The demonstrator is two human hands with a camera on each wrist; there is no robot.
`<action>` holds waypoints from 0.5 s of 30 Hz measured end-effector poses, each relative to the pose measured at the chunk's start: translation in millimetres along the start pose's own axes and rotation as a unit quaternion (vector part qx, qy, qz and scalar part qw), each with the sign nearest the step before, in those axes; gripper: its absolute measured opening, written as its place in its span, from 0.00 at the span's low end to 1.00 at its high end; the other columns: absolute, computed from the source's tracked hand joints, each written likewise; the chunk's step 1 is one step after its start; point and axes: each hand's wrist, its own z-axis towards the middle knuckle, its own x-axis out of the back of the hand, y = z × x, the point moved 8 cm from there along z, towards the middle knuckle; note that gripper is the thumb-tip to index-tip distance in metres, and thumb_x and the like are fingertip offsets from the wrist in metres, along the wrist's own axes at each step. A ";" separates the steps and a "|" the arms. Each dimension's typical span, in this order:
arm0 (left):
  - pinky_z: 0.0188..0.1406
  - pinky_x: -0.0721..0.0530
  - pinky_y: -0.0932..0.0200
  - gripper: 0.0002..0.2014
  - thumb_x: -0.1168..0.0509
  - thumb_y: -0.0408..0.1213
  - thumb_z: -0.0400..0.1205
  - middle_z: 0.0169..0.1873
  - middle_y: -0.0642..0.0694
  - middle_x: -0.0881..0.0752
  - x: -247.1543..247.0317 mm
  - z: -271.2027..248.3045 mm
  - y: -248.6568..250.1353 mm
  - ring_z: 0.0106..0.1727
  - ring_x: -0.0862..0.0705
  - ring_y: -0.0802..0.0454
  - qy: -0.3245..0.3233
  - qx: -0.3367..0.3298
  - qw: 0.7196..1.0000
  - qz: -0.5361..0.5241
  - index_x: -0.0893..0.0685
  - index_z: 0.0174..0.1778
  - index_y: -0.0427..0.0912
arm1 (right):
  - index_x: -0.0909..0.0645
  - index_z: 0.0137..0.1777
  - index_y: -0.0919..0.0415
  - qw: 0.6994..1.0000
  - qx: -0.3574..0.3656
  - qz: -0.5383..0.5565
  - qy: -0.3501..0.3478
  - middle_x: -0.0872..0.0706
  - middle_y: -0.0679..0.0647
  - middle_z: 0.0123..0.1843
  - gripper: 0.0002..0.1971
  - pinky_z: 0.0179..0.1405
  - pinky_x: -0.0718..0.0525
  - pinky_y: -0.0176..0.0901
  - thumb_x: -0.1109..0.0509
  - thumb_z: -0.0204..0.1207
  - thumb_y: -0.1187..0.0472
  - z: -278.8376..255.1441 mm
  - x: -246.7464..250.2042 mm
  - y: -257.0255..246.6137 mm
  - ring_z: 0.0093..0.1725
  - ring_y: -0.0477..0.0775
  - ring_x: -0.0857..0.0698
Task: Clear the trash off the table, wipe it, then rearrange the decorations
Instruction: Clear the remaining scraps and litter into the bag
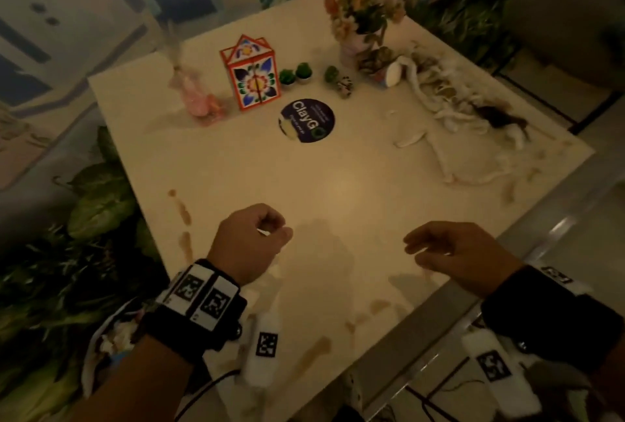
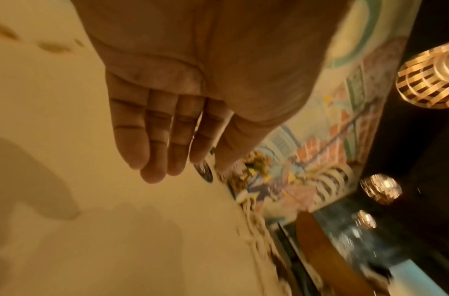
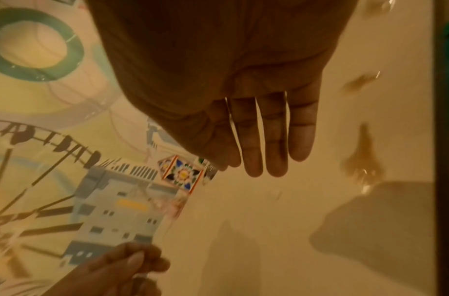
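Note:
White torn paper scraps (image 1: 449,107) and a tipped paper cup (image 1: 392,74) litter the far right of the white table (image 1: 338,191), with a dark clump (image 1: 500,117) among them. Brown spill stains (image 1: 184,213) run along the near left. The decorations stand at the back: a floral house-shaped box (image 1: 253,78), a pink figure (image 1: 199,100), small green cacti (image 1: 287,76) and a flower vase (image 1: 362,16). My left hand (image 1: 274,235) hovers over the near edge with a small white scrap (image 1: 263,231) pinched between thumb and forefinger. My right hand (image 1: 419,252) hovers beside it, fingers (image 3: 276,140) relaxed and empty.
A round dark ClayGo sticker (image 1: 307,120) lies on the table's middle. A white bag (image 1: 111,337) with crumpled trash hangs below the near left corner among green plants (image 1: 98,205). More stains (image 1: 318,350) mark the near edge. A chair (image 1: 558,26) stands at the far right.

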 end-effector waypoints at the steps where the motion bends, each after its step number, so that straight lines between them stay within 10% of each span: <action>1: 0.43 0.17 0.57 0.05 0.28 0.40 0.76 0.39 0.51 0.13 -15.2 0.2 10.2 0.38 0.16 0.53 -0.017 -0.018 0.999 0.039 0.16 0.44 0.45 | 0.15 0.47 0.53 1.000 -0.011 0.004 0.018 0.09 0.51 0.46 0.11 0.42 0.17 0.29 0.27 0.71 0.70 2.5 15.0 11.3 0.41 0.44 0.12; 7: 0.49 0.21 0.59 0.20 0.28 0.44 0.75 0.52 0.50 0.24 -115.1 6.7 55.2 0.48 0.18 0.49 -0.161 -0.091 0.963 0.197 0.24 0.62 0.49 | 0.14 0.52 0.60 0.993 -0.064 -0.003 0.095 0.10 0.57 0.47 0.10 0.53 0.15 0.50 0.27 0.71 0.68 12.7 76.0 49.7 0.46 0.55 0.12; 11: 0.37 0.22 0.69 0.10 0.32 0.31 0.78 0.43 0.54 0.29 -163.9 13.3 75.4 0.42 0.21 0.53 -0.232 -0.131 0.946 0.187 0.25 0.46 0.49 | 0.15 0.53 0.62 0.990 -0.071 0.020 0.123 0.10 0.59 0.48 0.10 0.53 0.15 0.53 0.28 0.73 0.68 13.5 96.6 58.0 0.47 0.59 0.11; 15: 0.41 0.20 0.53 0.05 0.33 0.31 0.76 0.45 0.46 0.23 -172.8 23.9 77.6 0.43 0.19 0.42 -0.196 -0.181 0.938 0.222 0.21 0.45 0.39 | 0.16 0.54 0.64 0.986 -0.083 0.040 0.137 0.11 0.61 0.49 0.10 0.50 0.15 0.50 0.28 0.73 0.69 10.6 100.1 65.7 0.47 0.60 0.12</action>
